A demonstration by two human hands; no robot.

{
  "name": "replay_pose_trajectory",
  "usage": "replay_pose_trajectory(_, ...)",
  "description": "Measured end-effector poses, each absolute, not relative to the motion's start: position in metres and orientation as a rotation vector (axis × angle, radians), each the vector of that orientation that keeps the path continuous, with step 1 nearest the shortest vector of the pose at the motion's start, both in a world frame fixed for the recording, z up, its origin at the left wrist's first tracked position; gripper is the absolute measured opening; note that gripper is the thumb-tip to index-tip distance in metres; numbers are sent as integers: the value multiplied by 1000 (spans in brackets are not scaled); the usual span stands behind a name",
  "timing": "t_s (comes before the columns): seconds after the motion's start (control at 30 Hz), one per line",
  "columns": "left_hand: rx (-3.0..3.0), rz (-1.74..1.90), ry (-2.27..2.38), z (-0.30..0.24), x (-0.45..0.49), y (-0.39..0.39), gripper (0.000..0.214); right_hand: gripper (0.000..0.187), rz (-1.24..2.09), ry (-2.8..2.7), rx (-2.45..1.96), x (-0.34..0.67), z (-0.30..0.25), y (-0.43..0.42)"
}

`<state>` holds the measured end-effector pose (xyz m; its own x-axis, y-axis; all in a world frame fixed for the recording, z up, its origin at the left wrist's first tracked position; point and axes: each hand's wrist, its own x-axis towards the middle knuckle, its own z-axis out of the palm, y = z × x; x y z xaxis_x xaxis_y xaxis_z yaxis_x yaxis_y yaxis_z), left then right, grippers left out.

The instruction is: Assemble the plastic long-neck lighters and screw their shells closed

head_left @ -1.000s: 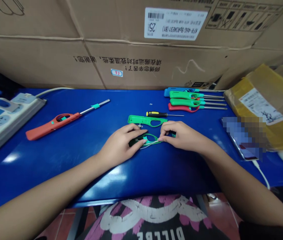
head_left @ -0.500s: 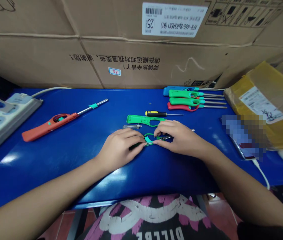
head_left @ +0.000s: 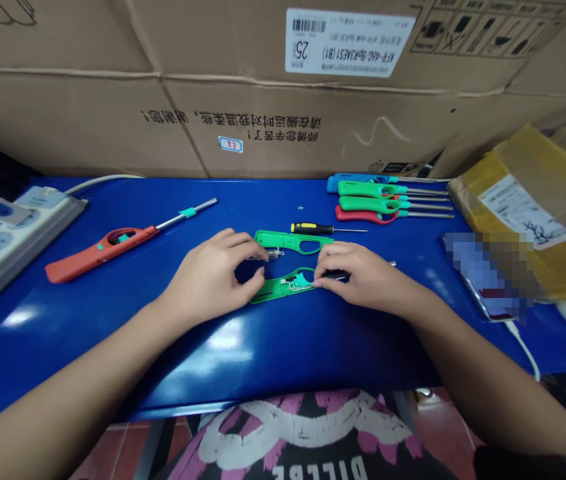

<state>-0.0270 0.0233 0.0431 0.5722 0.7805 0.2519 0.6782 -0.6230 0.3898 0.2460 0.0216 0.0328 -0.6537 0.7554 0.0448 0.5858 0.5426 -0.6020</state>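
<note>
My left hand (head_left: 215, 273) is open, thumb and forefinger apart. Its fingertips are at a small clear fuel tank (head_left: 276, 253) and cover part of it; whether they touch it I cannot tell. With bent fingers, my right hand (head_left: 360, 275) grips the front part of a green lighter half-shell (head_left: 271, 291), which lies open side up. Inside that shell sit a teal trigger (head_left: 303, 280) and a thin white wire. Its metal tube (head_left: 391, 264) is mostly hidden under my right hand. Just behind lies the other green half-shell (head_left: 275, 239), partly covered by the right fingers.
A yellow-black screwdriver (head_left: 313, 228) lies behind the shells. Several assembled lighters (head_left: 367, 202) are stacked at the back right, and an orange lighter (head_left: 97, 253) lies left. A power strip (head_left: 7, 233), a phone (head_left: 487, 277), a taped carton (head_left: 527, 207) and a large cardboard box (head_left: 243, 100) surround the space.
My left hand has let go of the green half-shell and moved left and back toward the fuel tank, its fingers parting. My right hand stays at the shell's front.
</note>
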Motion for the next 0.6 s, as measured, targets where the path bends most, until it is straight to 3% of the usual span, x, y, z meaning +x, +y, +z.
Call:
replay_pose_trajectory(0.17,2602,446,1240,39,-33,32,18,7,818,-2499,-1154,248,36,21)
replay_pose_trajectory(0.6,2622,496,1272,24,-30,34,18,10,608,-2595,-1011,236,38,10)
